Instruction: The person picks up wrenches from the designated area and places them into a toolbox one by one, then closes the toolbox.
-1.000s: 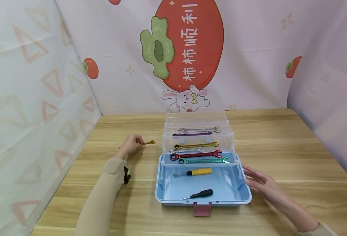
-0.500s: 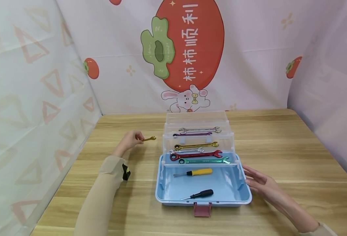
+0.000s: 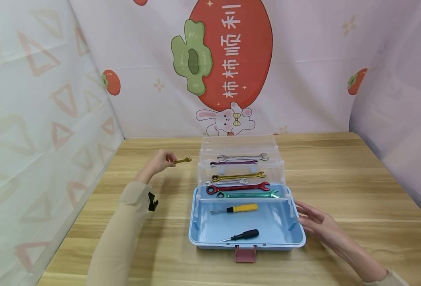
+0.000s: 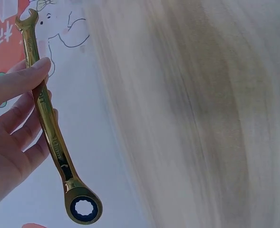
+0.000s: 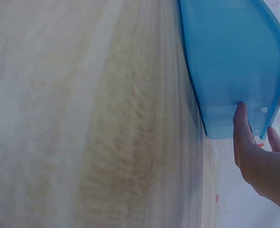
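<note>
In the head view, my left hand (image 3: pixel 160 162) pinches a gold ratcheting combination wrench (image 3: pixel 184 160) above the table, left of the toolbox. The left wrist view shows the wrench (image 4: pixel 48 118) held mid-shaft between thumb and fingers, open end up and ring end down. My right hand (image 3: pixel 321 226) rests against the right side of the light blue toolbox (image 3: pixel 214 245). Close up, its fairly straight fingers (image 5: pixel 242 118) touch the blue wall (image 5: pixel 235 61). Across the clear trays lie several wrenches, among them a gold one (image 3: pixel 239 176), a red one (image 3: pixel 237 188) and a green one (image 3: pixel 248 195).
A yellow-handled screwdriver (image 3: pixel 244 208) and a black-handled screwdriver (image 3: pixel 247 234) lie in the toolbox bottom. Its clear trays (image 3: pixel 239 142) stand raised toward the back. The reddish latch (image 3: pixel 245 255) hangs at the front, over the wooden table (image 3: pixel 342 171). Printed cloth (image 3: pixel 307 91) encloses the table.
My left hand has risen and moved slightly farther back with the gold wrench, which shows more of its shaft. The right hand and the toolbox have stayed in place.
</note>
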Available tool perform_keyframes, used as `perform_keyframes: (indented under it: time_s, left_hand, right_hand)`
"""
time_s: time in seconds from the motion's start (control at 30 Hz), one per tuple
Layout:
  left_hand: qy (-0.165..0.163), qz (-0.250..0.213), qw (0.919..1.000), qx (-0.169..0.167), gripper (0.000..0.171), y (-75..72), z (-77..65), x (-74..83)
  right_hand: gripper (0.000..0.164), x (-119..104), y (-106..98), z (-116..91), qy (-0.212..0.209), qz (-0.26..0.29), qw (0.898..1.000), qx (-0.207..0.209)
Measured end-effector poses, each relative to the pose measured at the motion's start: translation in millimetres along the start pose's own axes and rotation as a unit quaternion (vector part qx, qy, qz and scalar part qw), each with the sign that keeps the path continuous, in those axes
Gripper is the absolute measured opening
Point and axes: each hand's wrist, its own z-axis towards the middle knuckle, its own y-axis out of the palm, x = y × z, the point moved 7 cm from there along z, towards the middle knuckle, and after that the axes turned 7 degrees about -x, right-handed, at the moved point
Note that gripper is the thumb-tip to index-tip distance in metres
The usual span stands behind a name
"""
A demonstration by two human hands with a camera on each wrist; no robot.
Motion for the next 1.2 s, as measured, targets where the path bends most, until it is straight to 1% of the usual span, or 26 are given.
perform_keyframes:
  time_s: [0.2, 0.37, 0.53, 0.57, 0.63, 0.8, 0.9, 1.03, 1.2]
  left_hand:
    - [0.001, 0.013, 0.9999, 0.007, 0.005, -10.6, 5.2, 13.3]
    - [-0.001, 0.021, 0.9998, 0.007, 0.006, -17.9, 10.3, 22.5]
    - [0.016, 0.024, 0.9996, 0.008, 0.006, -24.3, 17.3, 33.9]
    - [0.018, 0.026, 0.9994, 0.008, 0.006, -25.3, 18.6, 36.2]
    - [0.018, 0.034, 0.9992, 0.008, 0.007, -27.0, 21.1, 40.8]
    - [0.017, 0.041, 0.9990, 0.002, 0.006, -27.6, 28.4, 51.4]
    - [0.030, 0.038, 0.9988, -0.001, 0.006, -26.1, 34.1, 60.6]
    - [0.040, 0.048, 0.9981, -0.001, 0.006, -23.4, 42.7, 72.9]
    - [0.042, 0.068, 0.9968, -0.005, 0.006, -19.7, 52.2, 87.5]
  right_hand:
    - [0.056, 0.5, 0.3, -0.3, 0.002, 0.001, 1.000, 0.000]
    - [0.055, -0.1, 0.3, -0.1, -0.003, -0.001, 1.000, -0.001]
    - [0.055, -0.2, 0.3, 0.0, -0.001, 0.005, 1.000, -0.002]
    - [0.055, 0.1, 0.0, -0.1, 0.005, 0.005, 1.000, 0.002]
    - [0.056, 0.4, -0.2, -0.2, 0.009, 0.002, 1.000, 0.004]
    - [0.058, 0.6, -0.8, -0.4, 0.021, -0.012, 1.000, 0.012]
    - [0.058, 0.5, -0.9, -0.6, 0.024, -0.014, 0.999, 0.015]
    - [0.057, 0.0, -0.4, -0.1, 0.017, -0.011, 1.000, 0.012]
    - [0.057, 0.5, 0.0, -0.1, 0.012, -0.009, 1.000, 0.010]
